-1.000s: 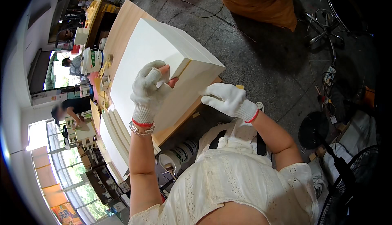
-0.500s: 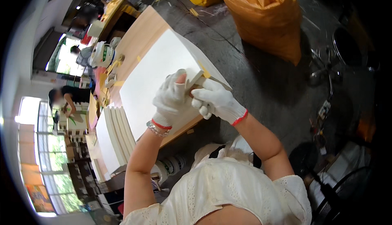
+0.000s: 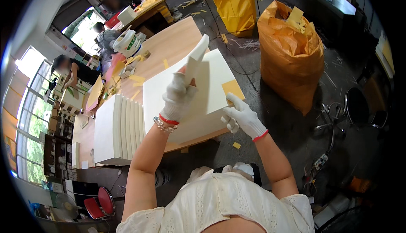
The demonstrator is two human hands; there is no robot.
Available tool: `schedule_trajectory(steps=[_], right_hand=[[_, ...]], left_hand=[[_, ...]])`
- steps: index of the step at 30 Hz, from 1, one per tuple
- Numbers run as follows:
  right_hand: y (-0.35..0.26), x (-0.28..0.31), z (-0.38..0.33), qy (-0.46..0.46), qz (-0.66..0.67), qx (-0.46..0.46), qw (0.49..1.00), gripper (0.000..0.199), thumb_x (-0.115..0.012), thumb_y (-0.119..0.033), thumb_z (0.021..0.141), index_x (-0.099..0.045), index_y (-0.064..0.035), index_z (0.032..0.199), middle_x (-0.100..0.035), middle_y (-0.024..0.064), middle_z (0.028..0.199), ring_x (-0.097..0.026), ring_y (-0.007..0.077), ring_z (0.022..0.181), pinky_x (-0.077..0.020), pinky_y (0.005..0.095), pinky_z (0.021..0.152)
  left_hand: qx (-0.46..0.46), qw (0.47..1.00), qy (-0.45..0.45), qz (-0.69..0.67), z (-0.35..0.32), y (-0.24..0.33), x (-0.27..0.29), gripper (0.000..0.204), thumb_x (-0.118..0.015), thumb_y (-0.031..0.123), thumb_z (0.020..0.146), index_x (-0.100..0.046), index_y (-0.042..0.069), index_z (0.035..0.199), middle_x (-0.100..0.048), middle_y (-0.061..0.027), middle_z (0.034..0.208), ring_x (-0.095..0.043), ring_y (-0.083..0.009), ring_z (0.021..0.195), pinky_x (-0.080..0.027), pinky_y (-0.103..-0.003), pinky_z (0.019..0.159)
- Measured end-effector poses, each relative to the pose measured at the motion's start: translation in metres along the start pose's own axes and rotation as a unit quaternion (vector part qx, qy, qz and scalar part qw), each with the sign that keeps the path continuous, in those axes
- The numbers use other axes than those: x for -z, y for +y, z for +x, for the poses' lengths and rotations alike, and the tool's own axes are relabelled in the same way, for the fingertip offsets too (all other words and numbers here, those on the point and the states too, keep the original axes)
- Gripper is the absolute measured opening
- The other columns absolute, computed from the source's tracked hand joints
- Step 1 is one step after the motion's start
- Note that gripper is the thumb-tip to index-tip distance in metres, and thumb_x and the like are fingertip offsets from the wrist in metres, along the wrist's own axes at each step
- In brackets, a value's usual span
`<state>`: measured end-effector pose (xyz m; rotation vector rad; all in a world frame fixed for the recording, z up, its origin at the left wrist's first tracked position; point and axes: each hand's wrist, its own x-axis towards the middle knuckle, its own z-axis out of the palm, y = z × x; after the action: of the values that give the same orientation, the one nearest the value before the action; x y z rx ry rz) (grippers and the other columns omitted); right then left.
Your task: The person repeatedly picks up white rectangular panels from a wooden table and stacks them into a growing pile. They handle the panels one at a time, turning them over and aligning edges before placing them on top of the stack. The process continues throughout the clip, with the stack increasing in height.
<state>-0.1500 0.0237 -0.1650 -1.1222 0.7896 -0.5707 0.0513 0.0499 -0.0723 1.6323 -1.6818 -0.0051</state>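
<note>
A thick stack of white sheets lies on the wooden table in front of me. My left hand, in a white knit glove with a red cuff, grips a white sheet that stands up and curls off the stack. A yellow square piece rests on the stack's right edge. Close beside it, at the near right corner, is my right hand, gloved alike. Its fingers are curled, with thumb and forefinger at the yellow piece's near edge; what they pinch, if anything, is hidden.
Bundled white sheets stand to the left. Yellow scraps and a white bucket are on the wooden table. An orange sack and a yellow bag stand on the floor at right. A person works at far left.
My left hand has raised a sheet, uncovering the yellow piece. My right hand has moved away from the left to the stack's corner. The view has shifted, showing more of the room.
</note>
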Motion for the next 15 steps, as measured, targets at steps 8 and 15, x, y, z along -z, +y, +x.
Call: schedule_trajectory(steps=[8,15], right_hand=[[-0.004,-0.095,0.023,-0.016,-0.208,0.316,0.925,0.039,-0.062,-0.019,0.091,-0.058,-0.0002,0.125,-0.068,0.0149,0.094,-0.065,0.0180,0.078,-0.0536,0.0324,0.074],[0.041,-0.224,0.081,-0.045,-0.557,0.475,0.680,0.045,-0.075,-0.023,0.072,-0.057,-0.0031,0.108,-0.056,0.0147,0.110,-0.051,0.0347,0.109,-0.0395,0.0549,0.097]], left_hand=[[-0.036,0.931,0.305,-0.197,-0.005,-0.063,0.124,0.026,-0.066,0.016,0.091,-0.055,0.006,0.111,-0.057,-0.0007,0.099,-0.050,-0.0078,0.086,-0.042,-0.025,0.073],[-0.038,0.850,0.456,-0.263,-0.029,-0.109,0.225,0.025,-0.068,0.015,0.087,-0.055,0.004,0.107,-0.058,-0.0013,0.094,-0.054,-0.0105,0.082,-0.045,-0.026,0.075]])
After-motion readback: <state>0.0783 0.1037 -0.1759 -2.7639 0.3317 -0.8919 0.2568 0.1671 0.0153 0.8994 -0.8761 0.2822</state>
